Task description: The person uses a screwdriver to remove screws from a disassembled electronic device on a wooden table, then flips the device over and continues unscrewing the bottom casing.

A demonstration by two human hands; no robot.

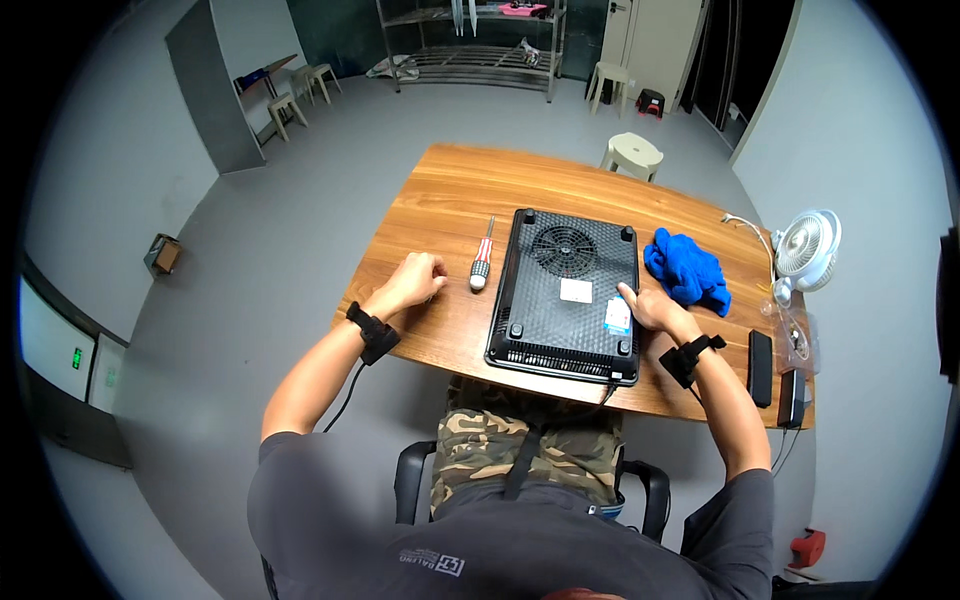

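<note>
The black appliance (552,303) seems stiff, hefty, best held by opposite edges; right grip (653,308) loosely open against its three-o'clock edge, left grip (413,280) half-curled, contents unclear.

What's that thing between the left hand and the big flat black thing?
A screwdriver with a striped red-and-white handle lies there on the table, as the head view shows.

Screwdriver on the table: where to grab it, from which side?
Probably best by the thick red, white and black handle of the screwdriver, from its left and above. It lies flat, handle toward the person, thin shaft pointing away. The upturned induction cooktop sits close on its right; the left hand is already on the left.
</note>
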